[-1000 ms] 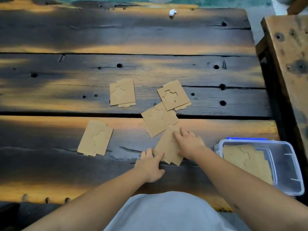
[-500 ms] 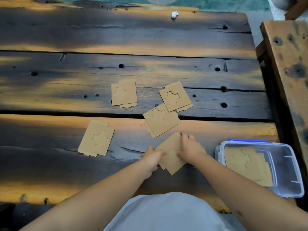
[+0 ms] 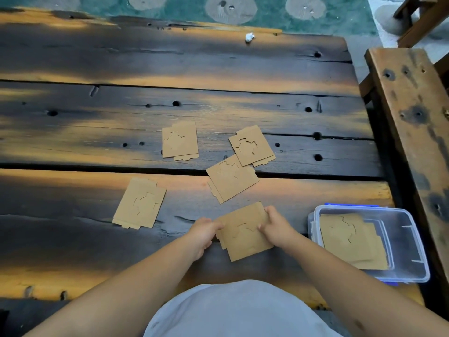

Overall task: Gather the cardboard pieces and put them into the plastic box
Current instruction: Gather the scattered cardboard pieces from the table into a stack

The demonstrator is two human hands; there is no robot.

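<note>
Die-cut cardboard piece (image 3: 244, 233) pinched between left hand (image 3: 202, 233) and right hand (image 3: 275, 227) fingers, plastic box (image 3: 408, 242) just right of them.

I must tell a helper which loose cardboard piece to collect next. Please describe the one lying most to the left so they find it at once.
Start at the clear plastic box with blue clips at the dark wooden plank table's near right corner, then look left past both hands. The flat brown cardboard piece lies alone on the nearest plank; unlike its neighbours, it touches no other piece.

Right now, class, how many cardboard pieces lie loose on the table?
4: far left, far right, middle, near left. Others are held or boxed; stacks may hide more.
</note>
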